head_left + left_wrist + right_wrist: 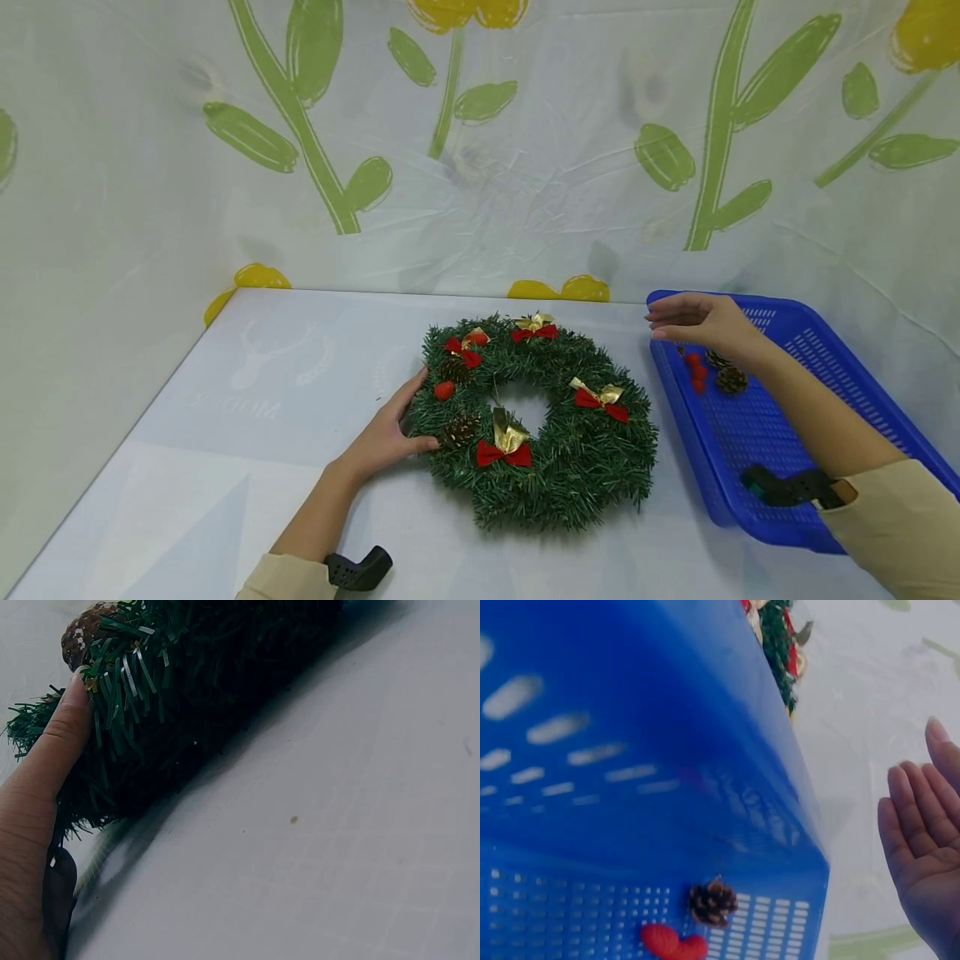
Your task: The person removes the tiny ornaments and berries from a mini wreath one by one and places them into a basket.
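A green wreath [577, 475] lies on the table, trimmed with several red and gold bows, pine cones and red berries. My left hand [390, 437] grips its left edge. The thumb is over the greenery beside a pine cone [459, 430], while the fingers run along the outer side. In the left wrist view the thumb [67, 727] presses on the needles, its tip right at a pine cone [82, 637]. Holding nothing, my right hand [708, 323] hovers over the far left corner of the blue basket [693, 450], fingers extended, as the right wrist view also shows.
Inside the basket, to the right of the wreath, are red berries [695, 372] and pine cones [731, 380]. A flower-printed curtain [525, 208] hangs behind the table [315, 375]. Each wrist wears a black camera; the left one [360, 570] sits near the front edge.
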A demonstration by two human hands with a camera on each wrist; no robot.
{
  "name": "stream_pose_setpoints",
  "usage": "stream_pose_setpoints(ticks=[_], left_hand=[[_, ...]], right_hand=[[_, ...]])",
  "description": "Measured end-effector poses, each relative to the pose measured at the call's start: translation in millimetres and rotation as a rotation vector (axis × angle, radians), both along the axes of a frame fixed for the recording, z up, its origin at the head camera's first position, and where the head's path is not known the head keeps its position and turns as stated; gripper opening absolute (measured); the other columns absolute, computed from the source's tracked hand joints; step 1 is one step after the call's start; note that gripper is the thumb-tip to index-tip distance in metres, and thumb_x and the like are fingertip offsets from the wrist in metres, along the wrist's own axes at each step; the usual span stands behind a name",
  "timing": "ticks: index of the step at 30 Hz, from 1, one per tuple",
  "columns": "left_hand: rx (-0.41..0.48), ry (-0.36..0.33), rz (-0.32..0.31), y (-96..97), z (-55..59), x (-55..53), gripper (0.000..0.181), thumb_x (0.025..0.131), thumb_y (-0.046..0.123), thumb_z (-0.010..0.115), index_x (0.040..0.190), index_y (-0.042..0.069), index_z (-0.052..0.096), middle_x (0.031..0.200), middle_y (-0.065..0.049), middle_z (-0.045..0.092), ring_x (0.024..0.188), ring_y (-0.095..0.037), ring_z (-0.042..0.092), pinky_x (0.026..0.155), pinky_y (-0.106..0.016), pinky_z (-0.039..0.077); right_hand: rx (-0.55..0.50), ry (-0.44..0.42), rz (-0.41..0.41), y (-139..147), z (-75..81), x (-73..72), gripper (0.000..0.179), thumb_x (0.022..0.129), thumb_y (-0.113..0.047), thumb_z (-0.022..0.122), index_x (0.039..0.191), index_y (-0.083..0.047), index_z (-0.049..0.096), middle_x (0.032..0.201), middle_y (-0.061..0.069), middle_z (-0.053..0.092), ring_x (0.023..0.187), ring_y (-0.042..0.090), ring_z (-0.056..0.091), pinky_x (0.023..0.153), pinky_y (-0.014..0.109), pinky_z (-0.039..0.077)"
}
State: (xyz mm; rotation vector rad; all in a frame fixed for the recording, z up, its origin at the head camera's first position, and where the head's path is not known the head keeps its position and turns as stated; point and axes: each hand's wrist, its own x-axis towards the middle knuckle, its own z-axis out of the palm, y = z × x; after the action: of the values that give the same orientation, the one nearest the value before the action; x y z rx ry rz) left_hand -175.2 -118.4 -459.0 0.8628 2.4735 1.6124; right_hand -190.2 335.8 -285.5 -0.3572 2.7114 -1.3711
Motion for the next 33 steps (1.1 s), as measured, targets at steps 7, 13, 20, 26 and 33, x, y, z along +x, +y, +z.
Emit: stream_pose_setpoints(ticks=[7, 13, 20, 26, 33], left_hand=[[-0.007, -0.002, 0.004, -0.3, 0.2, 0.1, 0.101, 0.076, 0.043, 0.076, 0.153, 0.022, 0.016, 0.158, -0.01, 0.015, 0.143, -0.037, 0.014, 0.111, -0.058, 0.022], [-0.01, -0.002, 0.005, -0.7, 2.3, 0.3, 0.101, 0.076, 0.043, 0.076, 0.154, 0.022, 0.016, 0.158, -0.01, 0.015, 0.143, -0.037, 0.014, 0.11, -0.06, 0.022], [-0.013, -0.005, 0.004, -1.1, 2.8, 0.4, 0.101, 0.076, 0.043, 0.076, 0.153, 0.022, 0.016, 0.158, -0.01, 0.015, 0.143, -0.037, 0.014, 0.11, -0.06, 0.022], [-0.016, 0.005, 0.007, -1.3, 1.8, -0.6, 0.101, 0.076, 0.045, 0.076, 0.153, 0.023, 0.016, 0.158, -0.01, 0.015, 0.143, -0.037, 0.014, 0.11, -0.06, 0.021], [-0.018, 0.002, 0.005, 0.0, 3.9, 1.2, 0.101, 0.076, 0.047, 0.075, 0.153, 0.022, 0.016, 0.158, -0.01, 0.016, 0.143, -0.037, 0.015, 0.11, -0.06, 0.022]], right_hand=[[0.004, -0.019, 0.007, -16, -0.2, -5.2, 0.042, 0.086, -0.022, 0.071, 0.123, -0.006, 0.06, 0.107, -0.012, 0.068, 0.096, 0.001, 0.065, 0.081, 0.021, 0.053], [0.022, -0.027, 0.057, -31, 3.3, -11.9, 0.046, 0.087, -0.024, 0.07, 0.125, -0.003, 0.058, 0.11, -0.007, 0.068, 0.098, 0.003, 0.064, 0.082, 0.021, 0.053], [-0.043, -0.031, 0.103, -51, 4.9, -19.5, 0.045, 0.086, -0.02, 0.071, 0.125, -0.001, 0.058, 0.108, -0.006, 0.068, 0.098, 0.005, 0.064, 0.083, 0.021, 0.053], [-0.085, -0.024, 0.117, -69, 8.6, -26.1, 0.044, 0.084, -0.019, 0.073, 0.123, -0.001, 0.06, 0.11, 0.002, 0.069, 0.098, 0.007, 0.065, 0.083, 0.022, 0.054], [-0.108, -0.017, 0.167, -87, 8.9, -34.3, 0.046, 0.084, -0.013, 0.072, 0.124, 0.004, 0.058, 0.108, 0.002, 0.069, 0.095, 0.007, 0.066, 0.084, 0.025, 0.054]])
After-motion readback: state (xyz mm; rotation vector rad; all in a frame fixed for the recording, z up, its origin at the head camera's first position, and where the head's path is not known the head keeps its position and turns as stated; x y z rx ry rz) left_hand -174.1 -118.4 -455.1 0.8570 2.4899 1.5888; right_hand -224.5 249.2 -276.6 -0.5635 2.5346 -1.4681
